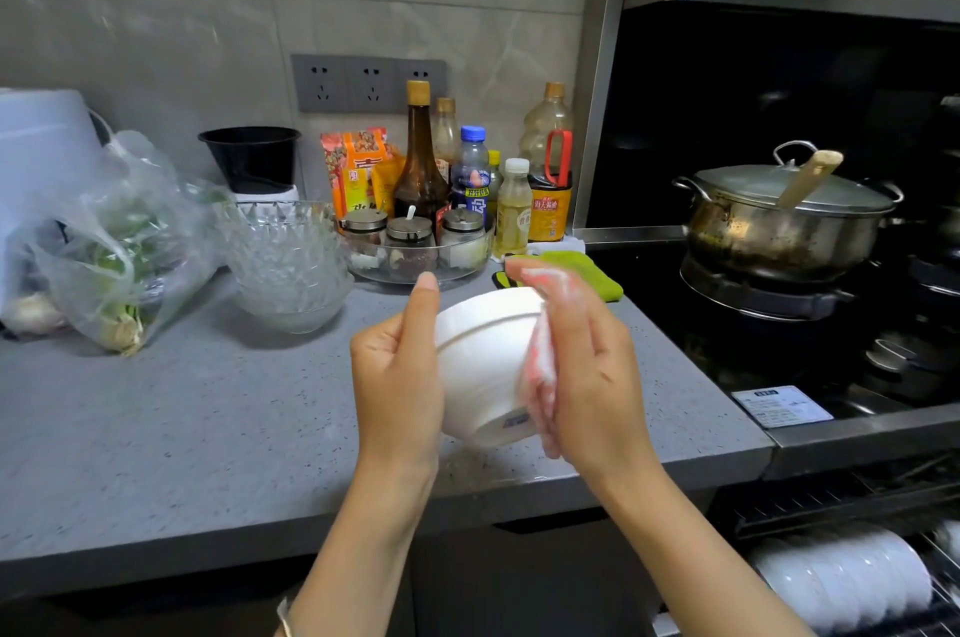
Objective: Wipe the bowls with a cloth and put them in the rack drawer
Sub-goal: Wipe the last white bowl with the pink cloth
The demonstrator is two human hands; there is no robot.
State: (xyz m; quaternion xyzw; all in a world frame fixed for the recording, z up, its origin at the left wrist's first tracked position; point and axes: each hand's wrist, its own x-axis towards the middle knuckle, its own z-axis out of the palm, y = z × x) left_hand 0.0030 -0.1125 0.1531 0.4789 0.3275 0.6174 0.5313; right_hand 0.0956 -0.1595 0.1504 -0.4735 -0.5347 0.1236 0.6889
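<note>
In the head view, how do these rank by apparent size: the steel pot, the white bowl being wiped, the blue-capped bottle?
1. steel pot
2. white bowl, though nearness to the camera enlarges it
3. blue-capped bottle, clearly smallest

Open counter front-left. Rear blocked by bagged greens, glass bowl stack, condiment tray. Lidded pot right. Rack drawer below holds white bowls.

Glass bowls sit left of the pot.
</note>
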